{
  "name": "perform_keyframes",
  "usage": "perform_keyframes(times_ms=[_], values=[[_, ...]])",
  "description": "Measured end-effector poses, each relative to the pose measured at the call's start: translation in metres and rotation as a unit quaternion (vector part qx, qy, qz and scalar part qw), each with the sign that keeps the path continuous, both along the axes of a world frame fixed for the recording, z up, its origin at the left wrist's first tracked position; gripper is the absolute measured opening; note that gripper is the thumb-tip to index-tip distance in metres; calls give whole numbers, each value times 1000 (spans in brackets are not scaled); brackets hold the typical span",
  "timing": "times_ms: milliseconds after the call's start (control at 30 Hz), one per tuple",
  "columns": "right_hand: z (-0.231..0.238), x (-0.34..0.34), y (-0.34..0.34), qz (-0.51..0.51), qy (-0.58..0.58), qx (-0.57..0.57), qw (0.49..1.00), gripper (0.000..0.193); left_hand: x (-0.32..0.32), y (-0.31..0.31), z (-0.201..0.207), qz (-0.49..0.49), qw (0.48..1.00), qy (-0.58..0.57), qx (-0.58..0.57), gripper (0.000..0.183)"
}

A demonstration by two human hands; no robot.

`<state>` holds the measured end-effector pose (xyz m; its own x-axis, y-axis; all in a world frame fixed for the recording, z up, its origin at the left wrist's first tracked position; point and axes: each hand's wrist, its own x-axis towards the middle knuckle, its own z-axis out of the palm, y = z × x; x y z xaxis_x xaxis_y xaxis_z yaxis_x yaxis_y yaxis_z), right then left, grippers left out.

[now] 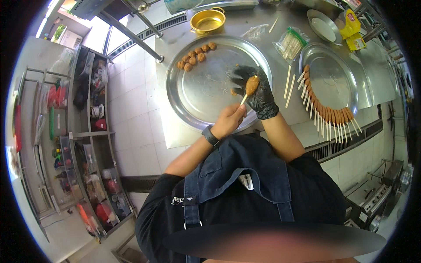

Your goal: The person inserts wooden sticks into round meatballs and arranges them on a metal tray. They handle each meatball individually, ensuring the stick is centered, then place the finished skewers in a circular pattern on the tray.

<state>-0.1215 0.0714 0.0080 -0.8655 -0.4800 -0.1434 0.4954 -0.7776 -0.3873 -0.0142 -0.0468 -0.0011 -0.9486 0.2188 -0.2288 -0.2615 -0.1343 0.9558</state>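
My bare left hand (231,120), with a dark watch at the wrist, pinches the lower end of a pale wooden stick. A brown oval lump of minced mixture sits on the stick's upper end, making a skewer (252,84). My right hand (263,96) wears a black glove. Its palm is behind the lump, and its fingers are stretched apart toward the left, with brown crumbs on them. Both hands are over the near right part of a large round metal tray (175,101). Several brown balls (192,58) lie at that tray's far left.
On the right, a second round tray (326,83) carries a curved row of finished-looking skewers (331,115). Loose sticks (290,90) and a bag of sticks (290,44) lie between the trays. A golden pot (207,22), a metal bowl (323,27) and a yellow packet (350,25) stand farther back.
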Motion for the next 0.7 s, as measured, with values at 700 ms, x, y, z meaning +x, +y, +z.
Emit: perform_keyframes(times_ms=[700], values=[[-12,-8,-43,56,-93,-15,994,37,10,-48,12,-91,929,-180,310,48]])
